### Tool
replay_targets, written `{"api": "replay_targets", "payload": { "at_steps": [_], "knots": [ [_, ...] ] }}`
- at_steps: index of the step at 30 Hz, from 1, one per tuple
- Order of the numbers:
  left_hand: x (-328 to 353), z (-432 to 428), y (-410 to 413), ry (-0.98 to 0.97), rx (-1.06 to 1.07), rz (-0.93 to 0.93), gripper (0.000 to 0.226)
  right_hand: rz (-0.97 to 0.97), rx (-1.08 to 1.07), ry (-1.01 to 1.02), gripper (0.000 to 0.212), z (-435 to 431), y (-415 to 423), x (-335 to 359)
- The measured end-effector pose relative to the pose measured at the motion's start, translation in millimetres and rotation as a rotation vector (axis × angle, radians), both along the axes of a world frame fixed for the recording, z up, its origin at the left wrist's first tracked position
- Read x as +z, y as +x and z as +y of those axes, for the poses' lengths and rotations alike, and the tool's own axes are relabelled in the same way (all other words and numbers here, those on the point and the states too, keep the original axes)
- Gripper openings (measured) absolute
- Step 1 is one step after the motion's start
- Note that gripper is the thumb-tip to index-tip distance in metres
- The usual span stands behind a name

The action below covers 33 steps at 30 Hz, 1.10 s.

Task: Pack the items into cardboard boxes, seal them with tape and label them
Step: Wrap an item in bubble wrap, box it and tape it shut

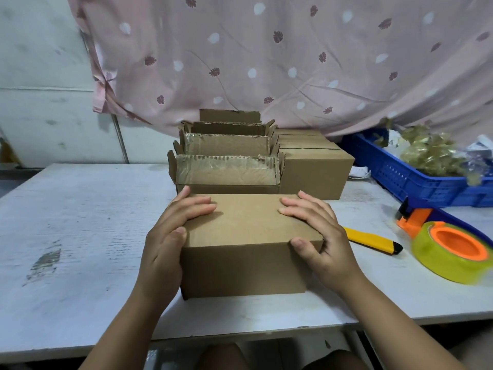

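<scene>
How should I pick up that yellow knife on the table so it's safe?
Take the yellow knife by the middle of its yellow body, coming down from above with your fingers on its two long sides. It lies flat on the table, right of the cardboard box, so nothing blocks the top. Keep off the black tip; the blade likely comes out there.

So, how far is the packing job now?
Done, apparently: closed boxes stand at back right. In hand: left hand and right hand hold the front box, closed, no tape visible. Left: open boxes behind it; tape dispenser lies untouched; no labels seen.
</scene>
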<state>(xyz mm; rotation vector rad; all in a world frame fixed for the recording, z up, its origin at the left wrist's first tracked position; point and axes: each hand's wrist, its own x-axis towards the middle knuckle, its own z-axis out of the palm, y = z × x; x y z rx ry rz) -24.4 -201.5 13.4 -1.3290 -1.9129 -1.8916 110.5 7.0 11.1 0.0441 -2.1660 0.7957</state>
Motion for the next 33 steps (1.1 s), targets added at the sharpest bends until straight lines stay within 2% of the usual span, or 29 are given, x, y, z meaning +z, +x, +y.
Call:
{"api": "replay_targets", "payload": {
  "at_steps": [4,7,10,12,14,17,20,23,25,26,28,31,33],
  "knots": [
    [-1,5,0,0.051,-0.003,-0.027,0.045,-0.003,-0.016,-0.008,0.048,-1,1,-1],
    [-1,13,3,0.050,-0.014,-0.048,0.045,-0.005,-0.029,-0.037,0.038,3,5,0],
    [0,28,10,-0.003,0.007,-0.018,0.041,-0.028,-0.016,-0.169,0.027,12,13,3],
    [0,38,17,-0.016,0.022,0.030,0.035,-0.041,-0.006,-0.239,0.030,19,20,4],
    [-1,47,22,-0.023,0.025,0.057,0.039,-0.062,-0.008,-0.282,0.033,25,28,7],
    [0,60,33,-0.003,0.025,0.010,0.024,-0.129,0.003,-0.345,0.033,33,43,17],
    [1,73,42,0.036,0.014,-0.023,0.024,-0.218,0.002,-0.396,0.019,39,55,33],
    [2,84,49,0.053,-0.033,-0.058,0.026,-0.167,-0.133,-0.444,0.023,55,67,45],
    [2,88,51,0.063,-0.042,-0.062,0.027,-0.164,-0.411,-0.367,0.022,76,76,52],
    [2,89,52,0.066,-0.042,-0.063,0.027,-0.223,-0.578,-0.287,0.023,91,81,55],
    [2,90,52,0.068,-0.040,-0.066,0.027,-0.457,-0.831,-0.156,0.040,130,94,57],
    [2,89,52,0.065,-0.040,-0.062,0.028,-0.916,-0.967,-0.039,0.069,175,112,58],
    [2,90,53,0.060,-0.038,-0.062,0.029,-1.083,-0.959,-0.022,0.077,189,120,58]
  ]
}}
